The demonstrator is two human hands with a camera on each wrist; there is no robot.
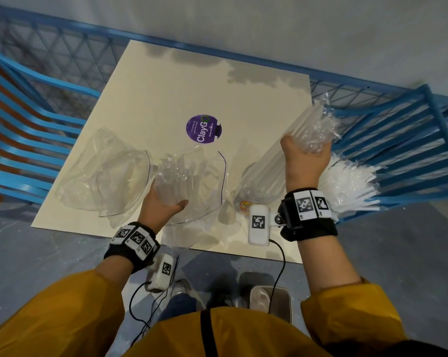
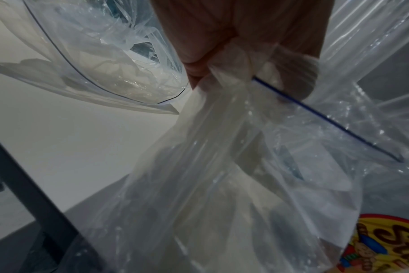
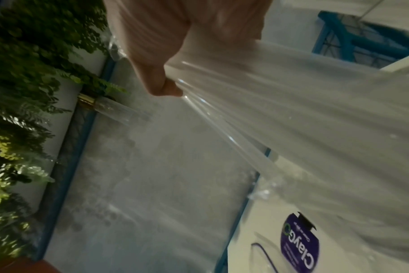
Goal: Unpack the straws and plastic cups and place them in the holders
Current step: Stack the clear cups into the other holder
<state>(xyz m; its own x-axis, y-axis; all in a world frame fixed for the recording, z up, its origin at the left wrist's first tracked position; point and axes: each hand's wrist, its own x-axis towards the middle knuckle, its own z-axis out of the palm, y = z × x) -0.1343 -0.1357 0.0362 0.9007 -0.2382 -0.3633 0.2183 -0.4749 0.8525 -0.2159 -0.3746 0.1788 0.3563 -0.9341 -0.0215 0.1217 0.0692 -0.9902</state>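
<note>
Item one: empty clear bag (image 1: 102, 173), lying on our tabletop (image 1: 166, 94). Item two: our left hand (image 1: 161, 204) grips a zip bag (image 1: 197, 176). Item three: our right hand (image 1: 305, 161) clutches a wrapped straw bundle (image 1: 277, 155), raised aslant. Item four: loose straws (image 1: 351, 184) on the blue chair (image 1: 408, 140).

Mustard sleeves (image 1: 63, 313) — black, tag-covered wristbands (image 1: 134, 240)

Both forearms reach forward in mustard-yellow sleeves, each wrist strapped with a black marker-tagged band. The left hand (image 1: 163, 205), lower and nearer the body, curls its fingers around crumpled clear plastic; the right hand (image 1: 306, 161), raised higher, grips a wrapped bundle.
</note>
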